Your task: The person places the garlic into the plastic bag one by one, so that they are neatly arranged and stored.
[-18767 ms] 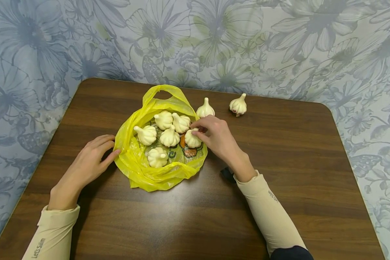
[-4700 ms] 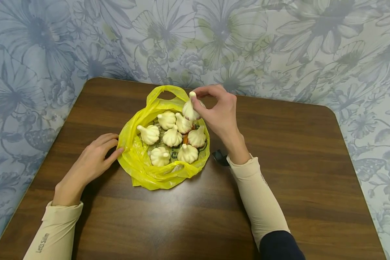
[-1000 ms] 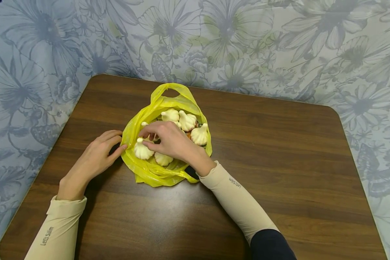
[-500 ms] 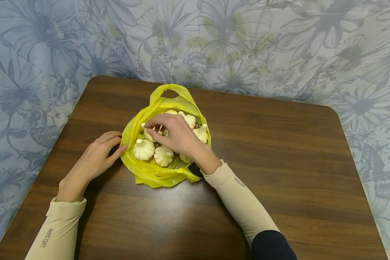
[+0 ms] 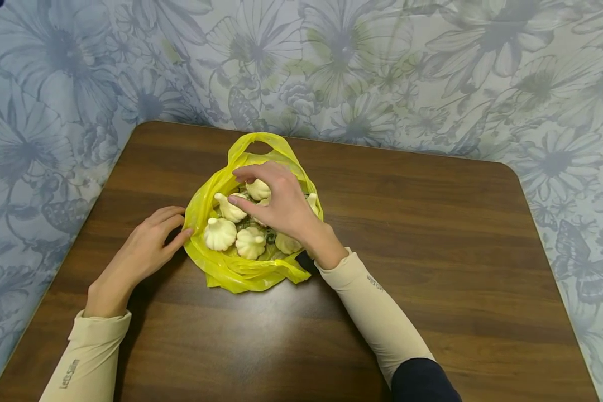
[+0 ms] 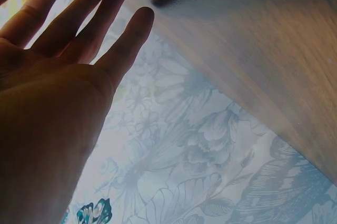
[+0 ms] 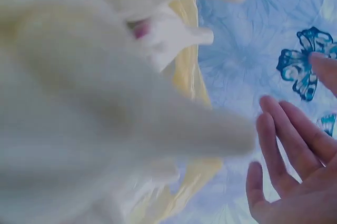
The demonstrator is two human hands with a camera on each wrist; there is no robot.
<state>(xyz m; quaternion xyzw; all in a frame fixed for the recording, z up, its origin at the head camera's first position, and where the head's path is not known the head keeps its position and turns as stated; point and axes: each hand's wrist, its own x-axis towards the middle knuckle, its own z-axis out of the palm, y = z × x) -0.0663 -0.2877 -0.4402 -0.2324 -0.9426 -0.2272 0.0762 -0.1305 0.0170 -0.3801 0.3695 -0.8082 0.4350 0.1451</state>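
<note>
A yellow plastic bag (image 5: pixel 241 273) lies on the table with its mouth spread wide. Several white garlic bulbs (image 5: pixel 220 234) sit inside it, some hidden under my right hand. My right hand (image 5: pixel 283 204) hovers over the bag, thumb and fingers curved and apart, holding nothing. In the right wrist view its fingers (image 7: pixel 289 140) are spread, and a large blurred garlic bulb (image 7: pixel 105 113) fills the left side. My left hand (image 5: pixel 143 245) rests at the bag's left side, fingertips touching the plastic. Its fingers (image 6: pixel 68 29) look loosely straight in the left wrist view.
The brown wooden table (image 5: pixel 432 251) extends right and forward of the bag. Its far edge meets a floral-patterned wall covering (image 5: pixel 357 67). A dark object (image 5: pixel 305 261) shows beside my right wrist. One bag handle loop (image 5: pixel 258 146) stands up at the back.
Two bulbs once behind the bag no longer lie there. My right hand, earlier pinching a bulb, let one go at the bag's front left, then drew back and right. Left hand stays put.
</note>
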